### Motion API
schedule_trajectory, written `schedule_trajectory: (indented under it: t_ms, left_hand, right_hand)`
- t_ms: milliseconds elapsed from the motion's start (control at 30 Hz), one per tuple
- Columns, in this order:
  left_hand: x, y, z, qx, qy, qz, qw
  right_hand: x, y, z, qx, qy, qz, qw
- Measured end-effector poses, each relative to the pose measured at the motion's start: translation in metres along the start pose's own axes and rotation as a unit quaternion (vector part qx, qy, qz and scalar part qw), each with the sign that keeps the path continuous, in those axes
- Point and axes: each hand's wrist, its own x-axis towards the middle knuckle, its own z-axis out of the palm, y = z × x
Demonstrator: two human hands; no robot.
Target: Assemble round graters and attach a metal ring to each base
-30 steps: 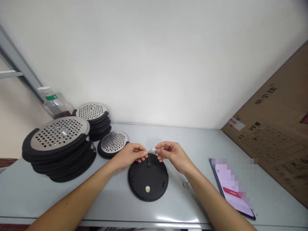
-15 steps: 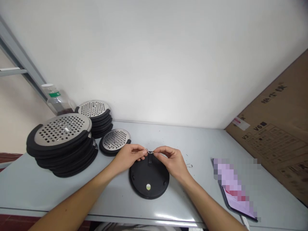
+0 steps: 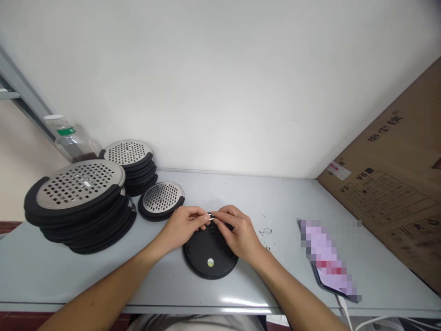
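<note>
1. A small bent wire clip (image 3: 210, 216) sits between the two hands, just above the upper part of a black round disc (image 3: 198, 259). Its long axis runs roughly level, from left to right across the view. It is too small and too covered by fingertips to show which end is which.
2. The left hand (image 3: 184, 227) and the right hand (image 3: 239, 234) meet at the clip. The left thumb and forefinger (image 3: 206, 217) pinch one end, and the right fingers (image 3: 220, 220) close around the other, so both hands are gripping it.
3. The black disc lies flat on the tabletop (image 3: 282, 202), dark side up, with a pale round spot near its lower edge. The right hand's heel is over its right side, and the hands hide its top.
4. Two small wire hooks (image 3: 265, 231) lie on the tabletop just right of the right hand.
5. To the left stand a tall stack of perforated steel-faced discs (image 3: 76, 191) and a shorter stack (image 3: 127, 154). A single disc (image 3: 161, 200) lies just beside the left hand.
6. A plastic jar (image 3: 70, 140) stands behind the stacks. A smartphone (image 3: 325, 259), its screen pixelated, lies at the right with a white cable (image 3: 344, 312), near a leaning cardboard box (image 3: 389, 202).
</note>
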Motion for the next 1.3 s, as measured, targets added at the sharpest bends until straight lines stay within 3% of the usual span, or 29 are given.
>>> schedule_trajectory:
  t_ms: [200,533,800,900,1133,1300]
  left_hand:
    - [0.0002,-0.0026,0.0000,-0.011,-0.008,0.007,1.000]
    - [0.0019,-0.0013,-0.0015,-0.117,0.010,-0.023,0.993]
    - [-0.0012,0.0024,0.0020,-0.111,0.026,0.045,0.992]
    - [-0.0021,0.0036,0.0007,-0.135,0.023,0.036,0.990]
    - [-0.0005,0.0016,-0.0017,-0.324,-0.035,-0.026,0.945]
    - [0.0011,0.0020,-0.0041,-0.376,-0.050,-0.054,0.924]
  right_hand:
    - [-0.0002,0.0003,-0.0008,-0.013,-0.066,-0.015,0.998]
    - [-0.0007,0.0008,-0.0059,-0.003,0.052,0.021,0.998]
    - [-0.0019,0.0010,-0.0060,-0.004,0.048,0.016,0.999]
    - [-0.0016,0.0018,-0.0063,-0.011,0.050,0.017,0.999]
    - [-0.0017,0.0026,-0.0059,-0.020,0.048,0.019,0.998]
    - [-0.0024,0.0030,-0.0056,-0.023,0.051,0.021,0.998]
